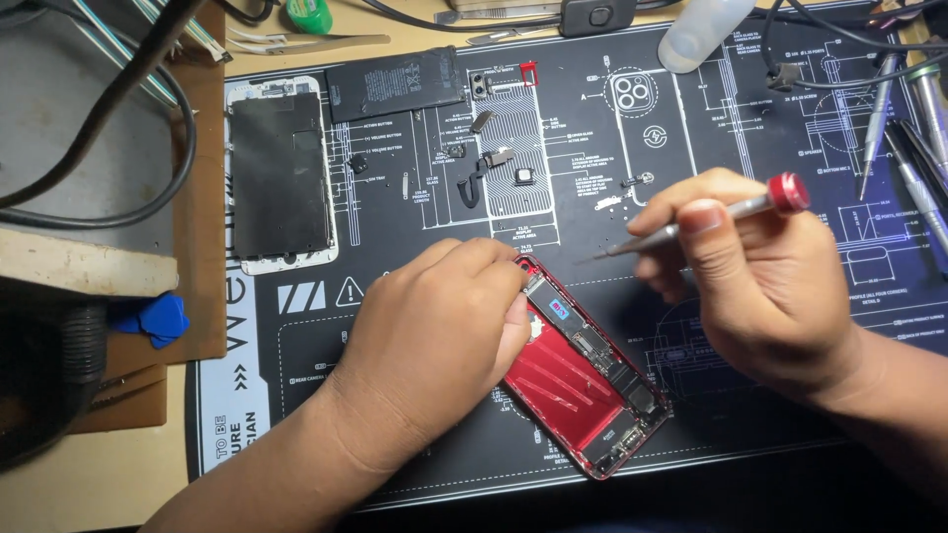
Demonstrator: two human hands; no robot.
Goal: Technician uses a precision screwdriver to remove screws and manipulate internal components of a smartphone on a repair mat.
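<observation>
In the head view, the opened red phone housing (583, 380), a flat metal shell with its circuit board and connectors laid bare, lies slantwise on the black printed repair mat (750, 118) that covers the surface, near the mat's front edge. The left hand (434, 336) rests over the shell's upper left corner, its fingers curled down onto the rim and pinning it flat; whether anything small sits between the fingertips cannot be told. The right hand (760, 286) hovers just right of the shell, its grip closed around a slim silver screwdriver with a red cap (706, 217), whose tip points left toward the shell's top end without touching it. The shell looks light and stiff, yet its exposed board and thin connectors seem fragile, so the painted side rims are likely the safest places to hold it; the smooth frame may slide on the mat unless it is pressed down. Farther back lie a detached dark screen panel with a white bezel (281, 178), a flat black rectangular battery (395, 84) and several small loose black parts (484, 163), well apart from both hands.
</observation>
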